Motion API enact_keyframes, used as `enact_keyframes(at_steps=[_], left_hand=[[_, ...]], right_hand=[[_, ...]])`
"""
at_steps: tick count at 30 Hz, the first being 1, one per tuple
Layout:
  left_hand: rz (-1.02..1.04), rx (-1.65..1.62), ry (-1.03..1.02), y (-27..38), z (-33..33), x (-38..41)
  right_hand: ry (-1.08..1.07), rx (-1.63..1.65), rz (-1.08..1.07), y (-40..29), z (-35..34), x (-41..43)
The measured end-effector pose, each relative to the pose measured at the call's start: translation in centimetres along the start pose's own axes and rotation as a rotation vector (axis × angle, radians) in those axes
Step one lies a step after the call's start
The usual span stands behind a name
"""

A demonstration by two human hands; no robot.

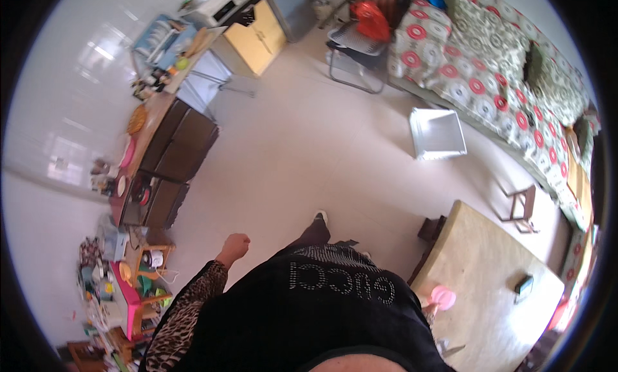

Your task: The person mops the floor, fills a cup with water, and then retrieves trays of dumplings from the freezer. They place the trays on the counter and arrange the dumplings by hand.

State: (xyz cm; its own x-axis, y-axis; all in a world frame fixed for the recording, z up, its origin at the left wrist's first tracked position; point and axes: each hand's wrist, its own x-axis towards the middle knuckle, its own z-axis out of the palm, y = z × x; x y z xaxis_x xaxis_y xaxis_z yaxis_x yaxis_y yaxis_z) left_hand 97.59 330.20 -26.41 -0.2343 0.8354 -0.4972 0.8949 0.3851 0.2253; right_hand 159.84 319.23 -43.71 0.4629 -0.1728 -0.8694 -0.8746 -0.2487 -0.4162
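Observation:
My right hand [430,308], partly hidden by my torso, grips a pink plastic cup [444,297] at the near edge of a pale wooden table [483,265]. Whether the cup touches the tabletop, I cannot tell. Behind it on the same table lie a small dark box [524,286] and, close to my body, a metal utensil [454,350]. My left hand [235,249] hangs over the floor on the other side, its fingers curled in, with nothing visible in it. A leopard-print sleeve covers that arm.
A white open bin [438,134] and a small wooden stool [522,203] stand near a patterned sofa [463,72]. A folding chair [357,43] holds a red bag [371,21]. Dark cabinets [178,140] and a cluttered shelf [130,302] line the left wall.

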Motion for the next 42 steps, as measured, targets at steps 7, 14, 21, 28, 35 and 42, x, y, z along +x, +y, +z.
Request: enact_keyframes(at_steps=[7, 14, 21, 28, 35, 42], left_hand=[[0.027, 0.014, -0.048, -6.1, 0.4, 5.2], [-0.088, -0.165, -0.054, -6.8, -4.0, 13.7], [-0.039, -0.044, 0.064, -6.5, -7.1, 21.3], [-0.235, -0.879, -0.335, -0.3, -19.3, 28.5], [-0.333, 0.296, -0.311, -8.5, -11.4, 31.4], [-0.564, -0.081, -0.242, -5.3, -12.2, 33.7]], right_hand=[[-0.068, -0.081, -0.036, 0.8, 6.2, -2.6], [-0.165, -0.237, -0.076, 3.2, 16.1, -7.3], [-0.194, -0.409, -0.102, 3.5, 25.7, -10.5], [-0.215, -0.532, -0.148, 2.5, 36.8, -10.2], [-0.444, -0.455, -0.094, 5.2, 54.5, -18.9], [-0.669, -0.584, -0.108, 5.7, 65.7, -25.1]])
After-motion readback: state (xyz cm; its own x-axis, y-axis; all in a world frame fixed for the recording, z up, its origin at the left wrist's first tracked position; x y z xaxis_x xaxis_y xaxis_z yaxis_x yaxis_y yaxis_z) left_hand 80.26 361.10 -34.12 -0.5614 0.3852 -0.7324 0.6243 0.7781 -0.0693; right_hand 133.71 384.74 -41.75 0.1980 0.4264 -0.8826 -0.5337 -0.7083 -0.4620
